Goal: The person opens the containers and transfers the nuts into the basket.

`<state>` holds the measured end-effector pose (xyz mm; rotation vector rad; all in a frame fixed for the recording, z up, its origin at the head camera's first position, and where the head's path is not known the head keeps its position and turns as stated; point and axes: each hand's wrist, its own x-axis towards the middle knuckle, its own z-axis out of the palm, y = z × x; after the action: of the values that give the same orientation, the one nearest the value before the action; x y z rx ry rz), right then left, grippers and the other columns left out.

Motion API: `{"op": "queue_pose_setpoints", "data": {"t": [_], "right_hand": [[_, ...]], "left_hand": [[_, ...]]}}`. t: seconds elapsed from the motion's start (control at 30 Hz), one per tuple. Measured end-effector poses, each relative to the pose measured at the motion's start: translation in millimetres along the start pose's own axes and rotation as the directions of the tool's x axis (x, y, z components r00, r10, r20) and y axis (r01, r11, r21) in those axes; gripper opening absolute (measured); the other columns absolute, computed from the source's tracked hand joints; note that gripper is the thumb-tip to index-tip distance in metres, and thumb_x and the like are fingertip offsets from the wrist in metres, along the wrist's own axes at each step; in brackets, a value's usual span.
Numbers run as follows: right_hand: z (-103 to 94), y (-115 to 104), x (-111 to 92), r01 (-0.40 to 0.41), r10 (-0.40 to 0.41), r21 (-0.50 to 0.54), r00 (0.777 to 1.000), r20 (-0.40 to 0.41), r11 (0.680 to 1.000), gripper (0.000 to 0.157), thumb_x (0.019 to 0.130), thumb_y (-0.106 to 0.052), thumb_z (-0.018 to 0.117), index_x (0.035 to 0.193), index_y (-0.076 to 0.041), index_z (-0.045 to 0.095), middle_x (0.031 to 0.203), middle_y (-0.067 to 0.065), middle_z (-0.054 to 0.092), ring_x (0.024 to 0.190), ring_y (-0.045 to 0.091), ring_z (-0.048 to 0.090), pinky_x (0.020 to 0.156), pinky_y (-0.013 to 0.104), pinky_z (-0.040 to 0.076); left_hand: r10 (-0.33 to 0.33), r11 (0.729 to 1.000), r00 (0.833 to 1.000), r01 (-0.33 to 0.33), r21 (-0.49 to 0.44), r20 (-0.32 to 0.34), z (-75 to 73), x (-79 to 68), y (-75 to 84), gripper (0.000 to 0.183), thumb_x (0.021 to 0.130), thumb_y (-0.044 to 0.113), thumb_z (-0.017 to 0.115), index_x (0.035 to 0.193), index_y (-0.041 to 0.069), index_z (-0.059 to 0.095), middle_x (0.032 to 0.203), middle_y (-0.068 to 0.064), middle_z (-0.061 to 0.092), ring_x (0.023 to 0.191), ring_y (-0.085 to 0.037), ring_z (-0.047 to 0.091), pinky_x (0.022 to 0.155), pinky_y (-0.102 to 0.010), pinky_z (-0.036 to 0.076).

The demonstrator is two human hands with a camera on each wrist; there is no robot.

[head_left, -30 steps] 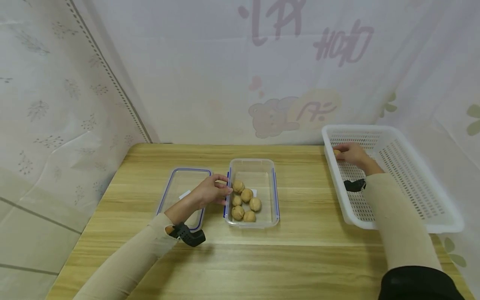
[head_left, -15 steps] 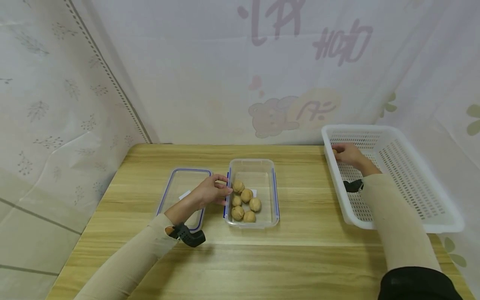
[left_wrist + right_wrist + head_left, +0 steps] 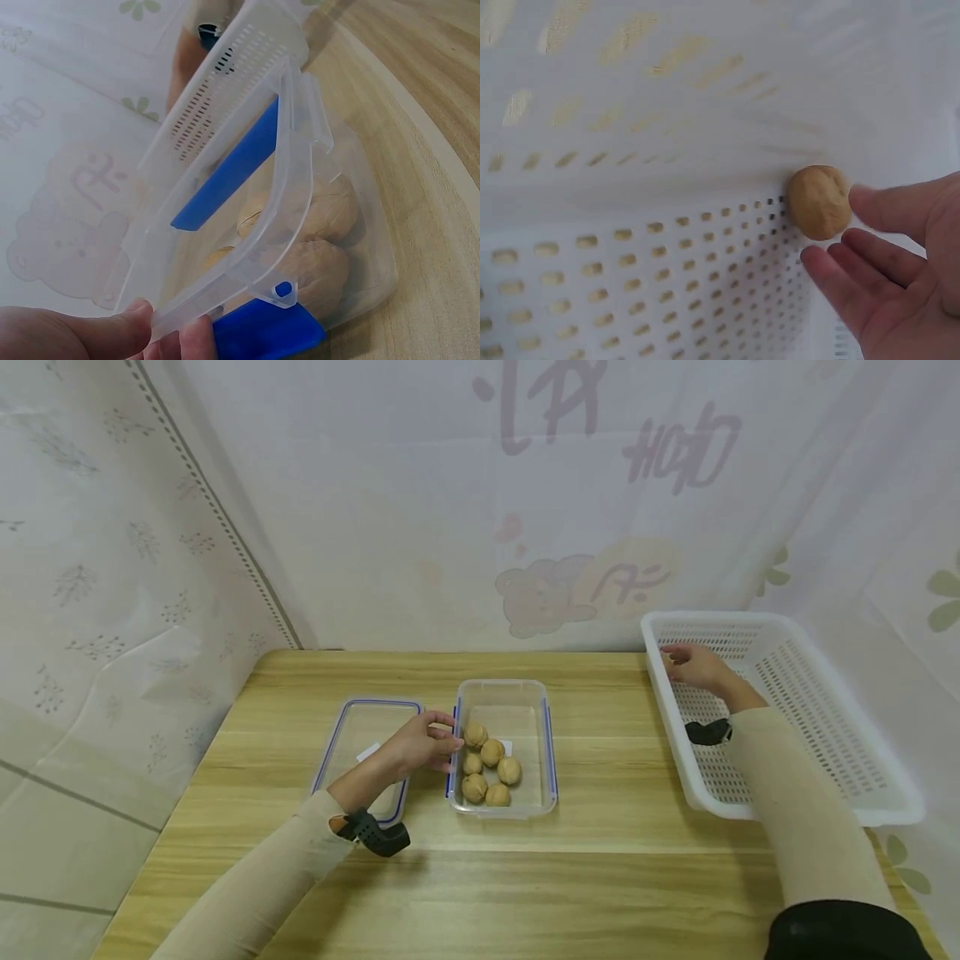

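A clear plastic food container (image 3: 528,727) with blue latches stands mid-table, with several walnuts (image 3: 492,752) on its left side. My left hand (image 3: 422,743) pinches its left rim; in the left wrist view the thumb (image 3: 112,330) lies at the rim, with the fingers beside a blue latch. My right hand (image 3: 697,667) reaches into the far left corner of a white plastic basket (image 3: 693,781). There, in the right wrist view, a single walnut (image 3: 819,202) sits in the corner. The right thumb and fingers are spread around its near side, not closed on it.
The container's lid (image 3: 367,722), clear with a blue seal, lies flat to the left, partly under the left forearm. The wooden table (image 3: 525,893) meets a printed cloth backdrop (image 3: 390,527) behind. The basket's high perforated walls surround the right hand.
Earlier the walnut showed tan at the right fingertips in the basket; now it is barely seen in the head view. The right hand shifted slightly. The left hand and container stayed still.
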<state>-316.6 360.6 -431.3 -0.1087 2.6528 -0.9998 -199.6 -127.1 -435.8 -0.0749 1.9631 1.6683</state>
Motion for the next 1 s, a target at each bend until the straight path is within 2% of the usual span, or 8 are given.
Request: {"op": "queue_pose_setpoints", "data": {"t": [0.17,0.4,0.57,0.8,1.0], "right_hand": [[-11.1,-5,-7,0.01,-0.01,-0.039,1.0,0.009,0.999,0.057,0.108,-0.017,0.048,0.151,0.014,0.029,0.149,0.043,0.031,0.132,0.056,0.042,0.108,0.062,0.045],[-27.9,-10,-21,0.053,-0.052,-0.117,0.999,0.005,0.992,0.063,0.11,-0.03,0.046,0.153,0.012,0.026,0.152,0.041,0.028,0.138,0.057,0.032,0.113,0.069,0.033],[-37.6,-20,-33,0.108,-0.111,-0.194,0.994,-0.007,0.975,0.065,0.11,-0.033,0.047,0.153,0.011,0.029,0.152,0.04,0.03,0.137,0.057,0.033,0.112,0.071,0.03],[-42.0,-35,-44,0.147,-0.149,-0.177,0.989,0.003,0.973,0.066,0.109,-0.036,0.049,0.156,0.006,0.027,0.157,0.036,0.027,0.141,0.055,0.029,0.112,0.072,0.028],[-37.1,-61,-50,0.199,-0.199,-0.157,0.98,0.014,0.967,0.065,0.108,-0.034,0.052,0.158,0.001,0.028,0.16,0.029,0.028,0.143,0.05,0.03,0.113,0.071,0.029]], "left_hand": [[0.0,1.0,1.0,0.0,-0.002,0.0,-1.2,1.2,-1.3,0.044,0.101,-0.002,0.06,0.139,-0.006,0.04,0.111,-0.017,0.059,0.086,-0.02,0.063,0.068,-0.03,0.064],[0.006,1.0,1.0,-0.006,0.007,0.007,-1.4,1.5,-1.0,0.046,0.101,-0.001,0.06,0.141,-0.007,0.039,0.111,-0.017,0.059,0.087,-0.02,0.063,0.069,-0.03,0.064],[0.004,1.0,1.0,-0.004,0.005,0.012,-2.4,0.2,0.0,0.047,0.101,-0.001,0.06,0.142,-0.007,0.037,0.111,-0.017,0.058,0.086,-0.019,0.063,0.07,-0.031,0.064],[0.007,1.0,1.0,-0.007,0.005,0.017,-2.6,1.6,-0.4,0.046,0.102,-0.001,0.059,0.141,-0.007,0.038,0.11,-0.017,0.058,0.085,-0.019,0.063,0.07,-0.031,0.065],[0.007,1.0,1.0,-0.007,-0.001,0.018,-2.2,1.8,-0.6,0.046,0.101,-0.002,0.06,0.141,-0.007,0.038,0.109,-0.017,0.059,0.083,-0.019,0.063,0.07,-0.031,0.064]]}}
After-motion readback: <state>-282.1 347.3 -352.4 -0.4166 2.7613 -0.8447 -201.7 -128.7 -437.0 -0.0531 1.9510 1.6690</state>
